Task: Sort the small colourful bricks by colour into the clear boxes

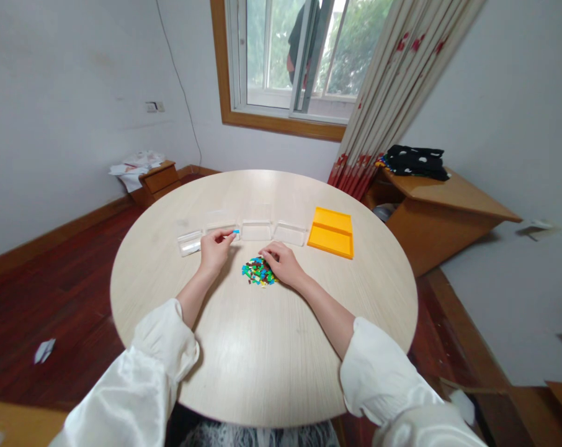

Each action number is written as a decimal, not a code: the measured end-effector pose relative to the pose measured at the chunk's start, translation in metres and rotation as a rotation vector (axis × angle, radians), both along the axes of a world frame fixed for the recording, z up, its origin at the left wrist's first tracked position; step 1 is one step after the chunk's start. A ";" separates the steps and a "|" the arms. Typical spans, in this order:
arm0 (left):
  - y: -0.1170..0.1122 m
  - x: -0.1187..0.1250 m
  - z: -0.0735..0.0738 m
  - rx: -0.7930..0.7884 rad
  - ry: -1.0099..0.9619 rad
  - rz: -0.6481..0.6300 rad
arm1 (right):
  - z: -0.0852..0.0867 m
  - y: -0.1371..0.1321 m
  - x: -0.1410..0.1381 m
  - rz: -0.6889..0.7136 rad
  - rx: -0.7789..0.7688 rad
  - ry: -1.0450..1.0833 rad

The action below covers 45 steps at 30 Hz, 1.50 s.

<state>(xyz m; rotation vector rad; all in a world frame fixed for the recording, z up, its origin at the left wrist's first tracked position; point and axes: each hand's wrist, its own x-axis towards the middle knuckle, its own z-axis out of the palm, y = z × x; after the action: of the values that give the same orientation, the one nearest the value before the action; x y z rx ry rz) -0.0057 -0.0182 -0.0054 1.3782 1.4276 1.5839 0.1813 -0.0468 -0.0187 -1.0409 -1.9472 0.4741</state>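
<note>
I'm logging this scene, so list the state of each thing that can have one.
Left hand, grip closed on a blue piece
Pile, loose, mixed colours
Right hand, at the pile, grip unclear
Clear boxes, open
Yellow box, open
Curtain, gathered aside
Window, unclear whether open

Loads of room on the near half of the surface (262, 357), straight up between the forearms (328, 311). Then the pile of bits (257, 273) blocks you, right hand (283, 264) over its edge, left hand (218, 250) by the clear boxes (256, 232). That low row plus the yellow case (330, 241) fences off the far side.
</note>
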 end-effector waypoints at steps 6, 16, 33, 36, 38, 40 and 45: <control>0.009 0.004 -0.007 0.084 0.245 0.061 | -0.001 0.000 -0.002 -0.016 0.000 -0.010; 0.028 0.020 -0.014 0.227 0.692 0.074 | -0.005 0.004 -0.001 -0.056 -0.041 -0.018; 0.025 0.020 -0.012 0.098 0.882 0.052 | -0.011 0.005 0.000 0.049 -0.020 -0.139; 0.024 0.020 -0.012 0.089 0.876 0.054 | -0.012 0.006 0.000 0.046 -0.019 -0.133; 0.024 0.020 -0.013 0.086 0.870 0.056 | -0.013 0.006 0.000 0.044 -0.021 -0.135; 0.025 0.020 -0.013 0.087 0.862 0.054 | -0.012 0.005 0.001 0.042 -0.024 -0.136; 0.025 0.019 -0.014 0.125 0.815 0.052 | -0.006 0.002 0.000 0.037 -0.039 -0.125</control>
<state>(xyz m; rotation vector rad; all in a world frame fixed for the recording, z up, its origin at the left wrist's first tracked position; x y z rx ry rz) 0.0134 0.0066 -0.0197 2.2285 1.8276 1.1858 0.1814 -0.0446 -0.0245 -1.0840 -2.0779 0.4793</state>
